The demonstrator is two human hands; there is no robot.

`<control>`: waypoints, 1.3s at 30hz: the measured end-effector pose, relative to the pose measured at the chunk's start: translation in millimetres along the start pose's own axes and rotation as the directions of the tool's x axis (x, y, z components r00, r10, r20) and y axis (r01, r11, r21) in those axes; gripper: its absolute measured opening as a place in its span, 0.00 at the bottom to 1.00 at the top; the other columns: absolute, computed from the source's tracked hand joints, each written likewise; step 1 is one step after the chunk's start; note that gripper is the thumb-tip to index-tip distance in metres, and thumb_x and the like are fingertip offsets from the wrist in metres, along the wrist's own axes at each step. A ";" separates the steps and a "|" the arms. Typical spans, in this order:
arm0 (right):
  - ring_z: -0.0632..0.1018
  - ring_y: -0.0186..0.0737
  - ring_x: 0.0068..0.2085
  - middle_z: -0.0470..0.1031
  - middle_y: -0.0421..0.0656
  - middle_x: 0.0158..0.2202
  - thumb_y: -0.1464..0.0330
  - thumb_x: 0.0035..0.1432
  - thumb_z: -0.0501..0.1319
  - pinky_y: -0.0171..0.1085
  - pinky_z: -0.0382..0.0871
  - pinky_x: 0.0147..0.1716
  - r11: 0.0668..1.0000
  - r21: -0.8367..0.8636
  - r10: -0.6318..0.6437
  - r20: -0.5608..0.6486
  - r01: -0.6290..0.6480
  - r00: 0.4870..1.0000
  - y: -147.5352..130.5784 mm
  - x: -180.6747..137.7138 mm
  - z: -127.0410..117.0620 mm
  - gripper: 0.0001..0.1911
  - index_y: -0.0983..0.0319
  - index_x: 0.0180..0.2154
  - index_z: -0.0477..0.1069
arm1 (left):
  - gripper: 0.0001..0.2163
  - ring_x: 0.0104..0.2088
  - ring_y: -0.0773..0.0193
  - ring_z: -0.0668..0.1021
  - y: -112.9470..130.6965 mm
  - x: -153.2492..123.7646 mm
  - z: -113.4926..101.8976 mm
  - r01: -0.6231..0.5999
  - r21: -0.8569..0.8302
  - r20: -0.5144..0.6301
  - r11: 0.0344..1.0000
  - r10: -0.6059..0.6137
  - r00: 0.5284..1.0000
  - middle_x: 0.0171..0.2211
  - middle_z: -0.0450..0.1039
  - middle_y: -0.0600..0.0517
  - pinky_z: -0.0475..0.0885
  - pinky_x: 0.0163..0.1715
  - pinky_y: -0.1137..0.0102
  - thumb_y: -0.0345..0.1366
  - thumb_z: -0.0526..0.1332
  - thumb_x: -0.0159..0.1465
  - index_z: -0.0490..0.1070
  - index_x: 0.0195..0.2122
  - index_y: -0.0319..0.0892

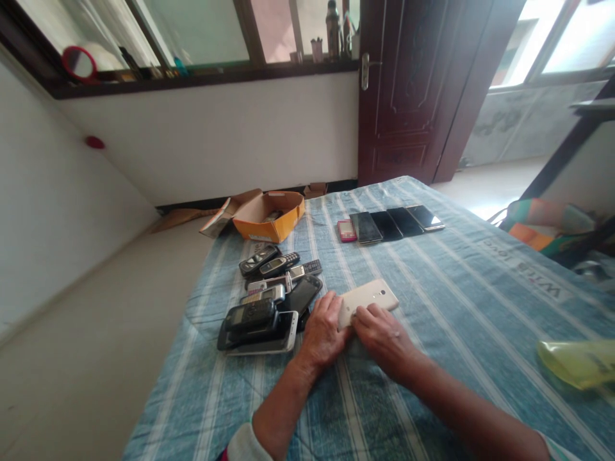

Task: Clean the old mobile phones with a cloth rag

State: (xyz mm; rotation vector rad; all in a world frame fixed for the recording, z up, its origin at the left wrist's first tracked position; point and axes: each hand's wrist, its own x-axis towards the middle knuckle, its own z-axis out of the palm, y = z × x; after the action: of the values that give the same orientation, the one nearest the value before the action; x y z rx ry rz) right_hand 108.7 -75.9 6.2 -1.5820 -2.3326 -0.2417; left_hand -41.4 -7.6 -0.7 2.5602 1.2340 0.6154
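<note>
Gold phone (368,293), gripped back-up by the left hand (323,331) and right hand (383,333), right of the phone pile (252,314), on or just above the bedspread (461,314), could slip if the fingertips lose purchase on its smooth edge.

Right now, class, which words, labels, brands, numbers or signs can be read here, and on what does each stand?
"WITH LOVE", slanted and slightly blurred: striped cloth.
Lettering on the cloth near the orange box: too unclear to quote.
Mark on the pale phone: too small to read.
Markings on the yellow bag and piled phones: too small or blurred.
</note>
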 end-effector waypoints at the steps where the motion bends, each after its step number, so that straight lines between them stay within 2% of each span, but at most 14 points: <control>1: 0.67 0.43 0.35 0.70 0.44 0.33 0.76 0.60 0.59 0.40 0.59 0.32 1.000 0.020 -0.004 0.009 0.004 1.000 5.2 -1.1 -1.2 0.06 0.63 0.31 0.70 | 0.20 0.54 0.48 0.71 0.7 -0.2 -1.0 0.003 -0.007 0.006 1.000 -0.003 1.000 0.54 0.68 0.41 0.68 0.55 0.51 0.32 0.65 0.55 0.68 0.50 0.39; 7: 0.67 0.40 0.38 0.70 0.43 0.33 0.77 0.62 0.57 0.36 0.61 0.36 0.992 0.113 0.050 0.042 -0.055 0.998 49.7 -11.9 -10.9 0.10 0.63 0.29 0.70 | 0.28 0.55 0.46 0.70 4.7 -0.7 -5.9 0.050 -0.036 0.064 0.998 -0.048 0.997 0.56 0.66 0.40 0.66 0.57 0.51 0.35 0.71 0.51 0.66 0.53 0.39; 11: 0.66 0.39 0.37 0.70 0.43 0.33 0.77 0.63 0.56 0.35 0.60 0.33 0.989 0.145 -0.037 0.056 0.029 0.998 66.0 -12.6 -13.7 0.10 0.63 0.30 0.71 | 0.28 0.56 0.45 0.70 4.6 0.1 -6.9 0.057 -0.046 0.072 0.997 -0.054 0.996 0.57 0.66 0.40 0.65 0.57 0.50 0.35 0.71 0.51 0.66 0.53 0.40; 15: 0.66 0.39 0.36 0.69 0.43 0.31 0.76 0.63 0.57 0.36 0.59 0.31 0.981 0.136 -0.149 0.071 0.138 0.986 57.1 -3.9 -8.1 0.11 0.65 0.28 0.70 | 0.27 0.56 0.45 0.70 6.1 1.6 -11.5 0.050 -0.053 0.106 0.997 -0.045 0.993 0.56 0.66 0.40 0.66 0.57 0.51 0.35 0.71 0.51 0.67 0.52 0.39; 18: 0.65 0.40 0.36 0.69 0.45 0.32 0.74 0.63 0.57 0.38 0.60 0.31 0.977 0.108 -0.193 0.089 0.183 0.977 40.9 4.8 -0.1 0.11 0.65 0.28 0.72 | 0.26 0.54 0.45 0.71 5.8 2.6 -14.8 0.033 -0.066 0.129 0.997 -0.024 0.991 0.54 0.68 0.42 0.67 0.55 0.51 0.35 0.70 0.50 0.69 0.51 0.40; 21: 0.65 0.42 0.36 0.69 0.46 0.32 0.73 0.63 0.58 0.39 0.61 0.31 0.970 0.090 -0.235 0.101 0.226 0.967 23.0 13.0 6.5 0.09 0.65 0.30 0.73 | 0.28 0.55 0.45 0.71 2.2 2.9 -15.0 0.025 -0.075 0.142 0.997 -0.015 0.990 0.56 0.66 0.40 0.67 0.56 0.50 0.35 0.68 0.49 0.68 0.53 0.40; 26: 0.66 0.43 0.37 0.69 0.46 0.31 0.73 0.63 0.58 0.40 0.63 0.33 0.953 0.084 -0.297 0.038 0.293 0.954 5.4 19.5 9.0 0.08 0.66 0.33 0.75 | 0.29 0.58 0.44 0.69 -3.3 2.5 -14.8 0.004 -0.077 0.178 0.997 0.010 0.984 0.58 0.64 0.40 0.64 0.58 0.50 0.33 0.66 0.49 0.67 0.55 0.40; 30: 0.66 0.42 0.36 0.69 0.45 0.33 0.72 0.63 0.58 0.39 0.62 0.34 0.960 0.101 -0.268 0.045 0.262 0.962 16.1 10.5 5.2 0.08 0.66 0.32 0.74 | 0.31 0.57 0.43 0.68 -1.6 1.7 -18.3 0.016 -0.071 0.207 0.997 -0.001 0.978 0.59 0.63 0.39 0.66 0.56 0.51 0.36 0.68 0.49 0.66 0.56 0.39; 35: 0.65 0.39 0.36 0.68 0.44 0.33 0.76 0.64 0.56 0.37 0.60 0.33 0.981 0.089 -0.175 0.041 0.171 0.984 39.9 -5.0 -1.5 0.11 0.65 0.28 0.71 | 0.31 0.56 0.45 0.69 1.5 0.8 -20.2 0.010 -0.094 0.190 0.996 0.008 0.982 0.58 0.63 0.43 0.67 0.55 0.53 0.37 0.70 0.47 0.68 0.54 0.44; 39: 0.65 0.40 0.35 0.68 0.44 0.32 0.76 0.63 0.57 0.38 0.59 0.32 0.983 0.039 -0.180 0.036 0.178 0.983 38.8 -4.4 1.1 0.10 0.65 0.28 0.71 | 0.31 0.56 0.45 0.68 2.4 1.2 -19.4 0.014 -0.082 0.196 0.997 0.002 0.981 0.58 0.63 0.42 0.67 0.55 0.53 0.38 0.71 0.47 0.67 0.54 0.42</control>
State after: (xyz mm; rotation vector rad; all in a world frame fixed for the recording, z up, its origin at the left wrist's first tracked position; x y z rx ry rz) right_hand 146.0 -64.8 2.2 -1.3729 -2.4976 -0.2096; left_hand -48.1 -7.6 17.7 2.4788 1.1254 0.3929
